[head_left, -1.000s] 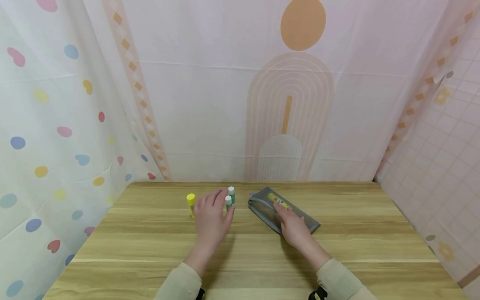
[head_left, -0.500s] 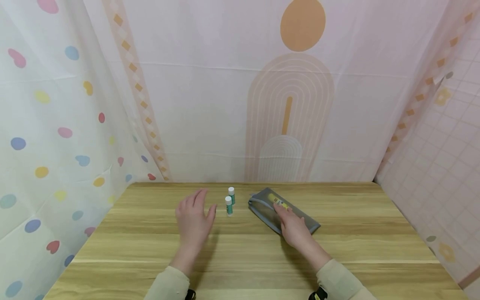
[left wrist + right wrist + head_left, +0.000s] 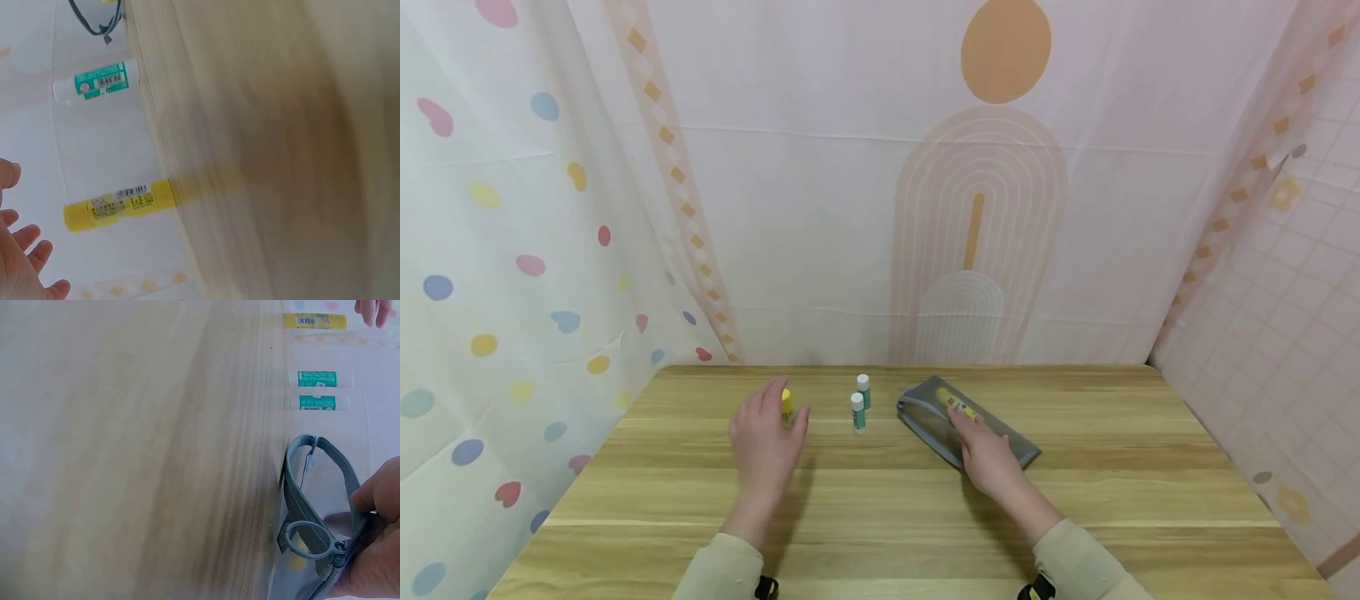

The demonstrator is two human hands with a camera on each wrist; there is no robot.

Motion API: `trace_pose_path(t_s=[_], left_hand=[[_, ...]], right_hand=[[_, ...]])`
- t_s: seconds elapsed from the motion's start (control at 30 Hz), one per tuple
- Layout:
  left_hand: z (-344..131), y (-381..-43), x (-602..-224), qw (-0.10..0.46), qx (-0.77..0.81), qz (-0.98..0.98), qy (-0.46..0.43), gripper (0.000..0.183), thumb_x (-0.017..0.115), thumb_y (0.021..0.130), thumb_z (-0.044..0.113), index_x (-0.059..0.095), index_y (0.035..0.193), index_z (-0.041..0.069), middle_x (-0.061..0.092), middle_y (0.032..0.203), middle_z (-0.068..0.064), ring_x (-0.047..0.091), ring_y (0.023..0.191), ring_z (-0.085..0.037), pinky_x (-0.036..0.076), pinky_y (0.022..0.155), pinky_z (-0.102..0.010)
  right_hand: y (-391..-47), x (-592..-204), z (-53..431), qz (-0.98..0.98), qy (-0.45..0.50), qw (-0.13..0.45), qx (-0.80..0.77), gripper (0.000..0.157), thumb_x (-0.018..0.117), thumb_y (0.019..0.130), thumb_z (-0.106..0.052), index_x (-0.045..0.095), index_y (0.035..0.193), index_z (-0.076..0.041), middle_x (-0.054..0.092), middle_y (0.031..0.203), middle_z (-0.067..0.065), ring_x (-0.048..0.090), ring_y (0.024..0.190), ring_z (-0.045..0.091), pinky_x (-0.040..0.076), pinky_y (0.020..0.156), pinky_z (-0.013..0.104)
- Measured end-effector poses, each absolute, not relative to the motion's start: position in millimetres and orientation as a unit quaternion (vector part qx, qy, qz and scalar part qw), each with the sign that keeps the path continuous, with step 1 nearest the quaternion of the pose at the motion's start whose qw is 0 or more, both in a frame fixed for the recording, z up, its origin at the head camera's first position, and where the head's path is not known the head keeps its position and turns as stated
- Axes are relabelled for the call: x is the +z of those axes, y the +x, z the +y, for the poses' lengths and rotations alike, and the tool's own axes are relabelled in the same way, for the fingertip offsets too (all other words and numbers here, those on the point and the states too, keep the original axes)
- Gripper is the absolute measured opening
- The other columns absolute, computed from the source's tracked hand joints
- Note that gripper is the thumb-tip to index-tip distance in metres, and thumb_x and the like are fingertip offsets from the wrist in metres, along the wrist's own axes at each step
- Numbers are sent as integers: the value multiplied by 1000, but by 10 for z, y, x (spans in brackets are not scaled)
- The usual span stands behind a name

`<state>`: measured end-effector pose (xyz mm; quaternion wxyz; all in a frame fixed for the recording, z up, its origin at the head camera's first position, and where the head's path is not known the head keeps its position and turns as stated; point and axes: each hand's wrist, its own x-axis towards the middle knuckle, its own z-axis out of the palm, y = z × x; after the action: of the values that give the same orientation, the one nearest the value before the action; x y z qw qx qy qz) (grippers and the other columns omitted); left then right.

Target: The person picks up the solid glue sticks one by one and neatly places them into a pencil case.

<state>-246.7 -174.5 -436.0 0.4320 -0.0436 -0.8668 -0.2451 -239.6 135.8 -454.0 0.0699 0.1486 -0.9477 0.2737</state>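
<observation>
My left hand (image 3: 765,446) hovers at the yellow glue stick (image 3: 787,406), its fingers and thumb loosely spread around it in the head view. The left wrist view puts a gap between those fingertips and the upright yellow glue stick (image 3: 119,205). To the right stand two white-capped green glue sticks, one nearer (image 3: 858,412) and one just behind it (image 3: 865,392). My right hand (image 3: 992,458) pinches the upper edge of a grey mesh zip pouch (image 3: 294,494), whose mouth gapes toward the glue sticks. Something yellow with dark print (image 3: 961,403) shows through the mesh.
All of it rests on a wood-grain table (image 3: 880,517). A patterned curtain (image 3: 805,208) hangs behind the table's back edge, with a dotted cloth (image 3: 512,333) on the left and a checked one (image 3: 1292,333) on the right.
My left hand has moved left, from beside the green glue sticks across the yellow one, which shows again between finger and thumb. The right hand and pouch have stayed put.
</observation>
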Motion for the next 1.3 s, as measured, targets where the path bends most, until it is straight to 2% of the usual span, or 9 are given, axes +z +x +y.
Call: trace_pose_path(t_s=[0.37, 0.6, 1.0, 1.3], left_hand=[[-1863, -2503, -4323, 373, -298, -878, 17, 51, 80, 82, 15, 60, 124, -4, 63, 121, -26, 55, 112, -47, 42, 92, -66], [-1923, -2531, -4280, 350, -328, -877, 34, 53, 79, 83, 17, 58, 125, -8, 61, 122, -29, 54, 112, -49, 42, 97, -61], [-2005, -2561, -4267, 224, -408, -882, 71, 62, 72, 90, 22, 46, 136, -11, 53, 132, -32, 51, 120, -47, 44, 99, -58], [-2020, -2560, -4284, 174, -443, -875, 87, 63, 69, 93, 21, 41, 141, -9, 50, 136, -31, 48, 122, -47, 43, 101, -58]], right_hand=[[-2391, -4530, 1361, -946, 150, 71, 277, 46, 49, 99, 2, 48, 145, -4, 49, 145, 20, 41, 133, 47, 27, 96, 81], [-2391, -4527, 1361, -946, 148, 70, 279, 46, 49, 99, 3, 48, 145, -4, 48, 145, 20, 41, 132, 47, 27, 96, 81], [-2396, -4543, 1358, -945, 147, 64, 284, 47, 49, 100, 2, 47, 146, -5, 47, 146, 20, 40, 133, 47, 25, 97, 81], [-2416, -4553, 1365, -944, 142, 59, 291, 48, 49, 100, 1, 45, 147, -5, 45, 148, 19, 38, 135, 46, 23, 99, 80]])
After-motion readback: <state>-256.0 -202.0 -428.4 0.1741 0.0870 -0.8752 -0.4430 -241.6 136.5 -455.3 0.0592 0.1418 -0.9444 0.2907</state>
